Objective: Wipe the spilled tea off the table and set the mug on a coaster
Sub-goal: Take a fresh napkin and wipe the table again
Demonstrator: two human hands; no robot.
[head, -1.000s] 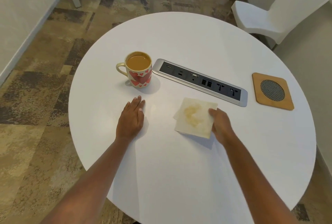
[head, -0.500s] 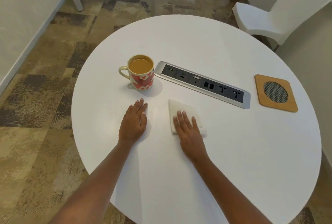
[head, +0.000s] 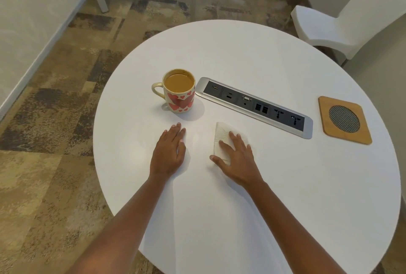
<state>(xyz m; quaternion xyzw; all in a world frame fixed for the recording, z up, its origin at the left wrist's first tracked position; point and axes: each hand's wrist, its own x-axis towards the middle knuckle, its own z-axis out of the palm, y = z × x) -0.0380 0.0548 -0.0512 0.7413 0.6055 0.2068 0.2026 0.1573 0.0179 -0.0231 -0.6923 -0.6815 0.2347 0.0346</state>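
My right hand (head: 238, 159) lay spread flat, pressing the soft, limp napkin (head: 222, 136); left hand (head: 169, 150) flat, fingers together. Brimful mug (head: 179, 91) at eleven o'clock looked heavy, spill-prone; I'd take its handle (head: 156, 90).

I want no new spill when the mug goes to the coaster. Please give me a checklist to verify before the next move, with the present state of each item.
1. Spill gone from the table: cannot tell; the right hand lies flat on the paper napkin and hides that spot.
2. Left hand free for the mug: ok; it rests flat on the table, empty.
3. Mug upright, handle reachable: ok; the handle points to the left.
4. Tea level safe: not ok; the tea is close to the rim, so lift slowly.
5. Coaster bare: ok; nothing is on it.
6. Way to the coaster: not ok; the socket strip lies between them.
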